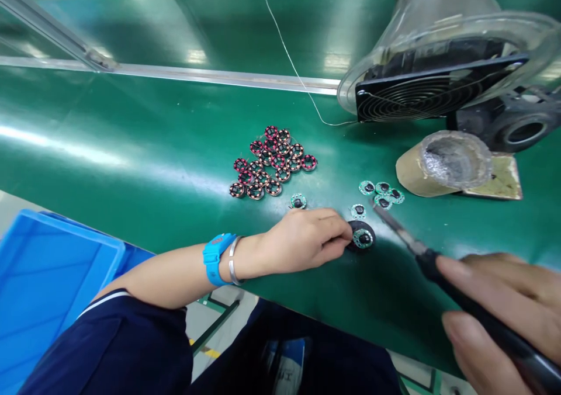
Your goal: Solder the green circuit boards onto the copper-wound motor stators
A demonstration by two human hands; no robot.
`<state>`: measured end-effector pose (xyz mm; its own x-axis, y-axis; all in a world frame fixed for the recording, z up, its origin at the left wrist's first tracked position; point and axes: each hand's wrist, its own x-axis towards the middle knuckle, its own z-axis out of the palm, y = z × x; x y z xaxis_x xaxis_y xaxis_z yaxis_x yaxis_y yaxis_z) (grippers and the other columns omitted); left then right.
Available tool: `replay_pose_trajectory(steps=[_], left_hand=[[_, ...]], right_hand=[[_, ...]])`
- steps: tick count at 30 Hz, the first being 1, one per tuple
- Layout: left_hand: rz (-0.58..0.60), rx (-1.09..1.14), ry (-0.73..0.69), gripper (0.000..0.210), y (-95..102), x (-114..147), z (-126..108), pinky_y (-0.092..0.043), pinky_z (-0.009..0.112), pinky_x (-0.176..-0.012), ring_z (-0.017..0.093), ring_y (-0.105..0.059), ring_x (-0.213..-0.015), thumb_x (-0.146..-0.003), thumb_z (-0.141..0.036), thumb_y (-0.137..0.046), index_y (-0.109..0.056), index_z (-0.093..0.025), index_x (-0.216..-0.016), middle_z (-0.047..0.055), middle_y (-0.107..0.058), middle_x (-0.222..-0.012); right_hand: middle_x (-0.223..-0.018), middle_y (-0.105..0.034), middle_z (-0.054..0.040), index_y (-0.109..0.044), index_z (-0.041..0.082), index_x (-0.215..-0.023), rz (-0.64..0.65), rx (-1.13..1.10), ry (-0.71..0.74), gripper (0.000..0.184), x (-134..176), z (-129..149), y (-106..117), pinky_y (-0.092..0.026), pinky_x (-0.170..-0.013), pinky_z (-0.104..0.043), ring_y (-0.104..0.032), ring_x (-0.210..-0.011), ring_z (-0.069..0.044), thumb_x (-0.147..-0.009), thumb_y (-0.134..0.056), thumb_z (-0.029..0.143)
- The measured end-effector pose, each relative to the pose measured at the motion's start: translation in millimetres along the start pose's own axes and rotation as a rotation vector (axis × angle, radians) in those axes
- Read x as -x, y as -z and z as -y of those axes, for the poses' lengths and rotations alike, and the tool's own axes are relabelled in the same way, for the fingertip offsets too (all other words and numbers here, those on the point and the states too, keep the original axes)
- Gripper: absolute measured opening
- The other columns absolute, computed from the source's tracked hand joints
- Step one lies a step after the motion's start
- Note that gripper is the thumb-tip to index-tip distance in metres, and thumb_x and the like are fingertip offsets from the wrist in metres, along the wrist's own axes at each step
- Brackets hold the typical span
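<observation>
My left hand (307,240) is closed, its fingertips pinching the left edge of a black round holder (371,231). A small round green circuit board (363,239) with a black part in its middle lies on that holder. In my right hand (504,307) is a soldering iron (442,266) with a black handle, its tip pointing up and left above the loose boards. One loose circuit board (358,211) sits just behind the holder, and another board (298,201) rests behind my left hand. Several more boards (383,194) form a group to the right.
Many copper-wound ring coils (272,161) cluster on the green bench (144,132). A fan (421,91) under a clear hood stands back right, with thin wire (302,79) beside it. A tan cup (416,167) leans near it. A blue bin (56,290) is at left.
</observation>
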<state>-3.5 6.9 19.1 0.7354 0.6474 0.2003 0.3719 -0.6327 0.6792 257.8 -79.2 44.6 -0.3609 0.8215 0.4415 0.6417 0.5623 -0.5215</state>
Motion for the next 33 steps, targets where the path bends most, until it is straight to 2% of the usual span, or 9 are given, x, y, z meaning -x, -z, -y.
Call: replay_pose_trajectory(steps=[2,6,11,15,21,25,30,33], left_hand=[[-0.01,-0.075,-0.038,0.015,-1.6,1.9,0.4,-0.048,0.018,-0.066,0.01,-0.065,-0.075,-0.096,-0.021,-0.053,-0.066,-0.016,-0.092,0.001,-0.071,-0.086],[-0.02,-0.165,-0.096,0.017,-4.0,3.4,1.4,-0.05,0.02,-0.069,0.011,-0.067,-0.079,-0.098,-0.023,-0.05,-0.065,-0.015,-0.095,0.002,-0.071,-0.089],[-0.033,-0.23,-0.124,0.017,-4.9,2.7,1.4,-0.052,0.021,-0.069,0.012,-0.068,-0.079,-0.098,-0.023,-0.05,-0.064,-0.015,-0.096,0.002,-0.071,-0.09],[-0.035,-0.256,-0.133,0.019,-5.5,3.2,1.5,-0.053,0.022,-0.067,0.012,-0.069,-0.078,-0.099,-0.024,-0.048,-0.064,-0.015,-0.095,0.002,-0.07,-0.088],[-0.027,-0.284,-0.153,0.022,-5.8,4.8,1.9,-0.054,0.023,-0.069,0.012,-0.068,-0.078,-0.1,-0.024,-0.045,-0.064,-0.015,-0.095,0.002,-0.07,-0.088],[-0.002,-0.32,-0.153,0.024,-5.8,4.9,2.0,-0.054,0.022,-0.07,0.012,-0.068,-0.079,-0.101,-0.025,-0.044,-0.065,-0.015,-0.095,0.003,-0.071,-0.089],[-0.013,-0.329,-0.172,0.022,-6.0,4.5,2.2,-0.054,0.022,-0.069,0.012,-0.067,-0.078,-0.101,-0.024,-0.044,-0.064,-0.015,-0.096,0.003,-0.07,-0.089],[-0.007,-0.336,-0.17,0.023,-6.0,4.5,2.2,-0.053,0.022,-0.069,0.011,-0.067,-0.078,-0.101,-0.024,-0.043,-0.064,-0.015,-0.094,0.003,-0.07,-0.088]], right_hand=[[-0.092,-0.068,-0.0051,-0.06,0.031,-0.135,0.039,-0.005,0.019,0.048,8.6,1.7,3.7,-0.053,-0.062,-0.035,-0.066,-0.076,-0.02,-0.088,-0.061,0.022],[-0.088,-0.066,-0.0021,-0.065,0.025,-0.119,0.024,-0.051,-0.154,0.033,9.5,18.6,0.6,-0.051,-0.073,-0.032,-0.065,-0.078,-0.016,-0.087,-0.06,0.016],[-0.074,-0.063,0.0016,-0.065,0.019,-0.101,-0.028,-0.058,-0.029,0.019,-19.8,31.6,-3.9,-0.049,-0.061,-0.021,-0.062,-0.065,-0.008,-0.085,-0.059,0.01],[-0.072,-0.062,0.0022,-0.065,0.018,-0.099,-0.014,-0.052,-0.002,0.016,-29.9,29.1,-3.3,-0.048,-0.058,-0.018,-0.061,-0.062,-0.006,-0.086,-0.058,0.01],[-0.073,-0.063,0.0015,-0.066,0.019,-0.098,-0.038,-0.041,-0.018,0.016,-23.3,29.7,-4.8,-0.049,-0.057,-0.021,-0.062,-0.063,-0.008,-0.086,-0.059,0.011],[-0.075,-0.064,0.0013,-0.067,0.022,-0.101,-0.072,-0.039,-0.083,0.019,-19.2,30.9,-6.5,-0.05,-0.06,-0.025,-0.063,-0.064,-0.011,-0.086,-0.061,0.012],[-0.078,-0.065,0.0005,-0.068,0.022,-0.104,-0.062,-0.074,-0.09,0.022,-11.1,28.1,-5.7,-0.05,-0.064,-0.026,-0.064,-0.068,-0.011,-0.086,-0.061,0.011],[-0.084,-0.067,-0.001,-0.069,0.026,-0.107,-0.04,-0.052,-0.169,0.026,2.4,24.3,-2.6,-0.052,-0.069,-0.03,-0.066,-0.072,-0.015,-0.085,-0.062,0.014]])
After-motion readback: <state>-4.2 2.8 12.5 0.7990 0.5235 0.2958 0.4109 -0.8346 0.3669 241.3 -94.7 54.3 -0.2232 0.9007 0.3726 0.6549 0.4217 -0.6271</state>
